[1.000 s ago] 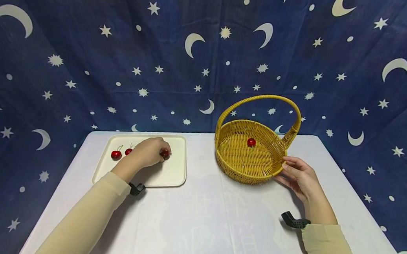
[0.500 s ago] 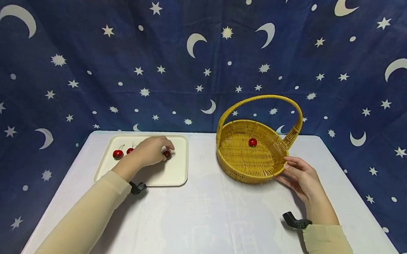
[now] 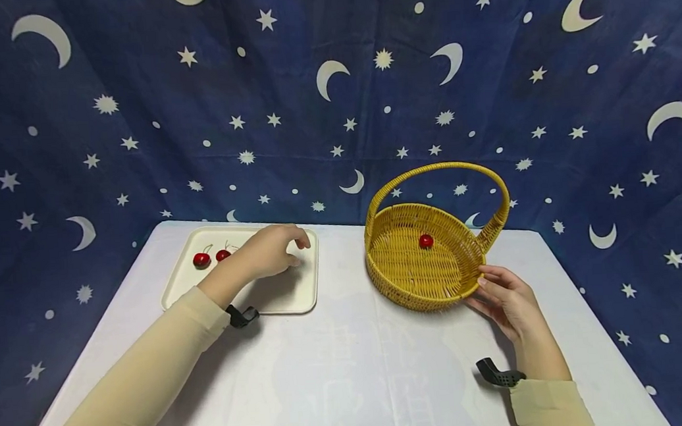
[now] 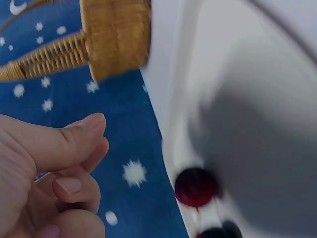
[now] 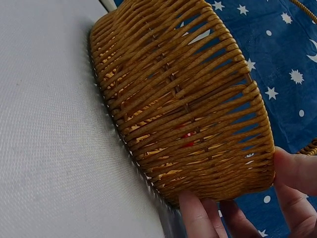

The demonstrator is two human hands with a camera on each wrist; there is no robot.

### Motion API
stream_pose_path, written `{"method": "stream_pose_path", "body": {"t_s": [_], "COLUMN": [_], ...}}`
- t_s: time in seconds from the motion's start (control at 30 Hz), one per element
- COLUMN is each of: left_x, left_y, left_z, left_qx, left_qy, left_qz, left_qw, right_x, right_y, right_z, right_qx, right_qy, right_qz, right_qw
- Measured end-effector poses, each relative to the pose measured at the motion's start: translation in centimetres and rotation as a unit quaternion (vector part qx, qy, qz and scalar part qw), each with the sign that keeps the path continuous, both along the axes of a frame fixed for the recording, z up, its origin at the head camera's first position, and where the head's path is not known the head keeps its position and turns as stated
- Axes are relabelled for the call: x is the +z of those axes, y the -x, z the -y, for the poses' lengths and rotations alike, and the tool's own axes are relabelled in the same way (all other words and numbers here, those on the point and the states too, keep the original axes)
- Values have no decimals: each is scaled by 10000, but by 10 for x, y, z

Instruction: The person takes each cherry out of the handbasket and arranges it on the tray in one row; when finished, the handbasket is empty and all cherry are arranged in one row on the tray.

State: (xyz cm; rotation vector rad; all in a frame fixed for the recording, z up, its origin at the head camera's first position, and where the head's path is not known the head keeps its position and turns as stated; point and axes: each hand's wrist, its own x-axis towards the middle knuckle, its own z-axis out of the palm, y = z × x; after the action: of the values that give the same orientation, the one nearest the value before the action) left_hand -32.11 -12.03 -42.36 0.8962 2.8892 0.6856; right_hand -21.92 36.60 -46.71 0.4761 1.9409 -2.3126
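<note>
My left hand [image 3: 268,251] is over the cream tray [image 3: 308,278], fingers bent and thumb near the index finger. No cherry shows between thumb and index finger in the head view; I cannot tell whether the curled fingers hold one. In the left wrist view the thumb [image 4: 69,146] overlaps the fingers behind it. Left of this hand, a cherry [image 3: 202,260] and a second cherry [image 3: 222,255] lie on the tray. My right hand [image 3: 510,300] grips the near right rim of the wicker basket [image 3: 409,297], thumb at the rim, fingers underneath. One red cherry [image 3: 426,241] lies inside.
The basket's tall arched handle [image 3: 433,167] rises above its bowl. Tray and basket stand apart on the white tablecloth [image 3: 340,365]. A dark blue cloth [image 3: 284,78] with moons and stars hangs close behind the table.
My left hand has moved right across the tray. The dark cherry seen at its fingertips earlier no longer shows. The right hand keeps its grip on the basket.
</note>
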Motion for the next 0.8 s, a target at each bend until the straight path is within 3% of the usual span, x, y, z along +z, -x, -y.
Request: {"method": "stream_pose_path", "body": {"t_s": [0.27, 0.47, 0.63, 0.8], "left_x": [7, 17, 26, 25], "left_y": [-19, -28, -25, -13], "left_z": [-54, -99, -139, -173], "left_qx": [-653, -1014, -1072, -1078], "left_qy": [-494, -845, -1089, -1026], "left_qz": [69, 441, 800, 932], "left_qw": [9966, 9903, 9850, 9845], "right_x": [1, 0, 0, -1], "right_y": [-1, 1, 1, 0], "right_z": [0, 1, -2, -1], "right_qx": [-30, 12, 29, 52], "right_qy": [9, 11, -38, -29], "right_qz": [14, 18, -15, -26], "right_qw": [10000, 10000, 10000, 10000]}}
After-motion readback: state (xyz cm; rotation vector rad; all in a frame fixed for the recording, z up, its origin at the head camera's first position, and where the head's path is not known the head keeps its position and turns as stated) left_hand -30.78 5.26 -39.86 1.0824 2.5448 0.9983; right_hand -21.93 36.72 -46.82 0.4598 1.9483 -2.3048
